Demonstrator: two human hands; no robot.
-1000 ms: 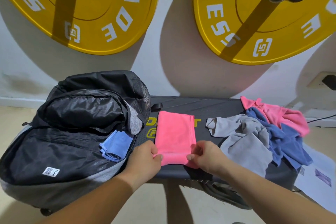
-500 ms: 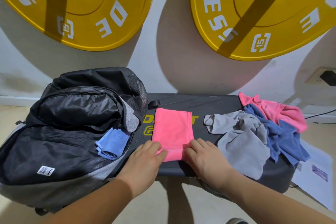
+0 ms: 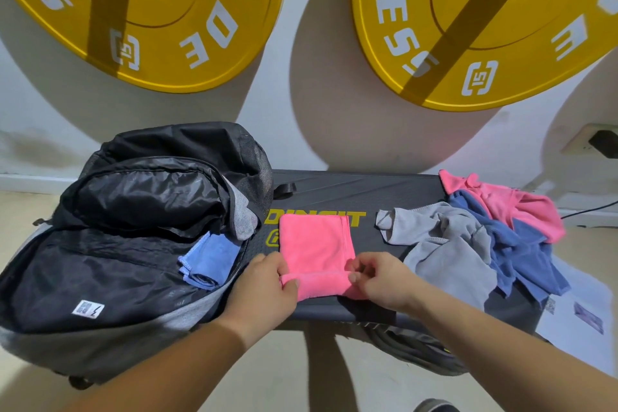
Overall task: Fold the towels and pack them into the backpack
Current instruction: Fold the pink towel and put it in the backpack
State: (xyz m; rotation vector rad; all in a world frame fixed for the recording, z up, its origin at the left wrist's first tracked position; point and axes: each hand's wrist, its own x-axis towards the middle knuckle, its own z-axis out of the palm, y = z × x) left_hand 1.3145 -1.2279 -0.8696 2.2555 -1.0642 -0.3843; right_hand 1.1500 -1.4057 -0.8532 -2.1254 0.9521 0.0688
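The left hand [image 3: 264, 288] and right hand [image 3: 384, 281] each pinch a near corner of the pink towel [image 3: 316, 244], thumb over and fingers curled under, with the near hem lifted into a low roll between them. The towel lies flat on the black table [image 3: 351, 191], already narrowed to a tidy rectangle.

Left of the pink towel the backpack [image 3: 100, 244] lies unzipped with its mouth gaping, its edge just beside the left hand. A light-blue towel [image 3: 209, 259] sits folded inside, at the side nearest the pink towel.

The pink towel itself looks light, soft and quite limp, a fleecy cloth with no stiffness of its own, so it should go wherever the hands lead it and slump wherever they don't. It seems grippy rather than slippery. The two near corners are the sensible hold: taken together they keep the hem straight as it carries over toward the far edge, while a single grip in the middle would likely let the sides droop and skew the fold.

Right of the pink towel, close to the right hand, a grey towel [image 3: 444, 244] lies crumpled. Beyond it a dark-blue towel [image 3: 521, 251] and a second pink one [image 3: 511, 204] are tangled together at the table's end — all three unfolded, so most of the job seems left to do.
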